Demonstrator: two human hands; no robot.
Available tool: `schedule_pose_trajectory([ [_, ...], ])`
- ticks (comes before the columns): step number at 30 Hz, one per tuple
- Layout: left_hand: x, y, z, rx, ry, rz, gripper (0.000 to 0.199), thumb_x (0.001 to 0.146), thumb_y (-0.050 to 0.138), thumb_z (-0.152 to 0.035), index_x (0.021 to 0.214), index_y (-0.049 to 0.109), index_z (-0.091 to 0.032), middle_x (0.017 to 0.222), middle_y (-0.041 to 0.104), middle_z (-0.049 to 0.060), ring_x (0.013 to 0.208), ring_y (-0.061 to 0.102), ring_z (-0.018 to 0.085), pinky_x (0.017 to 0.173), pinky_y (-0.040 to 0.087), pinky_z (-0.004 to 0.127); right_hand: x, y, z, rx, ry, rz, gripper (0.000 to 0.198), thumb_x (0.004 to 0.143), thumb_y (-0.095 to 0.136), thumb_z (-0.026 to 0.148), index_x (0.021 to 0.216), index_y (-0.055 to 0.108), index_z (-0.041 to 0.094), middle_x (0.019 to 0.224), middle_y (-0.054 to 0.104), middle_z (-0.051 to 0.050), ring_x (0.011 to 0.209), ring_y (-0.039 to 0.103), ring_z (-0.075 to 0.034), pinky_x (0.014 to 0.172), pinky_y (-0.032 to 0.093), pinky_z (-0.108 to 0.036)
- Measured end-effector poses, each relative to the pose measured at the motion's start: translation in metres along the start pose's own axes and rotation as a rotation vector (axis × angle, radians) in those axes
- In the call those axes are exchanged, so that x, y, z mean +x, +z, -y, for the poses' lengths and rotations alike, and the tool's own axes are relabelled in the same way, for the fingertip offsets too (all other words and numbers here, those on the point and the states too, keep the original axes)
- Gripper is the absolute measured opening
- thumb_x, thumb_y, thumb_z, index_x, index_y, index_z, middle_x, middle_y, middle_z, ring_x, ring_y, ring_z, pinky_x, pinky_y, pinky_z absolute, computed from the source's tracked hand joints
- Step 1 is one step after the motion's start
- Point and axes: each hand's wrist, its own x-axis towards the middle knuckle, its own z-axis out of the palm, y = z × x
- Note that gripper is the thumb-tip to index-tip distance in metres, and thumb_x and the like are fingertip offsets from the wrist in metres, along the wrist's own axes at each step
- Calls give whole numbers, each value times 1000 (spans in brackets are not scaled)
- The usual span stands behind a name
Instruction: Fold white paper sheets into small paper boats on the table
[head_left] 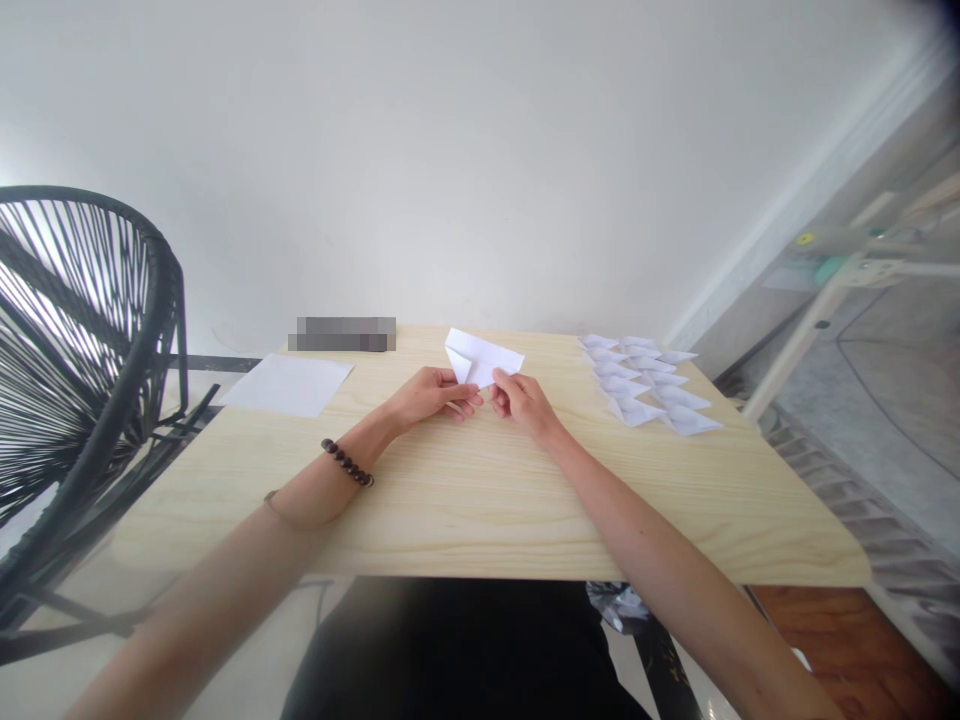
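Grip: on my feed, left hand [439, 396] and right hand [520, 402] both pinch the paper [495, 360] at its near edge, over the table [450, 500], between sheet [289, 385] and folded pieces [631, 411]. Risk, I judge: uneven thumb pressure could skew the flap [459, 363]; a slack left pinch could free it.

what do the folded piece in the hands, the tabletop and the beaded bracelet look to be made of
Folded piece: matte white paper, judging by its thin edges and crisp flap.
Tabletop: pale, smooth wood or wood-look laminate; grain lines show, but the look leaves open which.
Beaded bracelet: dark round beads, slightly shiny, perhaps wood; too small to be sure.
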Motion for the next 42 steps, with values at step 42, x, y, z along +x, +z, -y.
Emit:
schedule_pose_trajectory([
  [42,9,-12,12,-217,116,-308,24,65,65,-34,75,60,-13,74,60,3,73,56,11,70,44,24,-1,0,3,-118,-65,6,36,78,42,46,74,59,15,58,52,1,47,45,-8,46,37,-20],
])
